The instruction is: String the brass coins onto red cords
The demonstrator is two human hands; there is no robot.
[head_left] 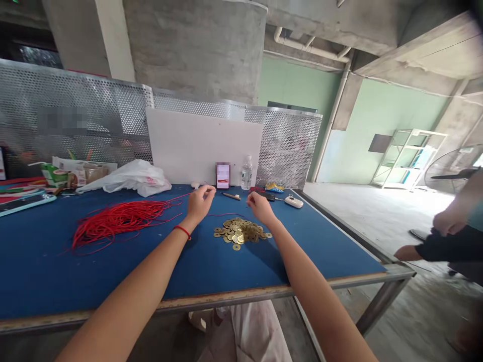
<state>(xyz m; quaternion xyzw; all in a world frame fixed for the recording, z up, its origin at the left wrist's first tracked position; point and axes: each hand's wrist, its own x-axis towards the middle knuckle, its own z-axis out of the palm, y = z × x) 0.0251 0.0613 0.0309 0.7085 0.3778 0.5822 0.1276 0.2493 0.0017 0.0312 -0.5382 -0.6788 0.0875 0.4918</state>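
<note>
My left hand (200, 202), with a red cord bracelet at the wrist, is raised above the blue table, its fingertips pinched together. My right hand (259, 205) hovers to the right of it, fingers curled closed. Anything between the fingers of either hand is too small to make out. A thin red cord (226, 214) runs on the table between the hands. Below them lies a pile of brass-coloured coins with holes (241, 231), near my right forearm. A large bundle of red cords (121, 220) lies to the left of my left hand.
Behind the hands stand a phone (223, 176) and a water bottle (246, 173). A pen-like tool (231, 196) and a white device (294, 202) lie nearby. A plastic bag (132, 177) sits back left. Another person's hand (451, 221) shows at the right.
</note>
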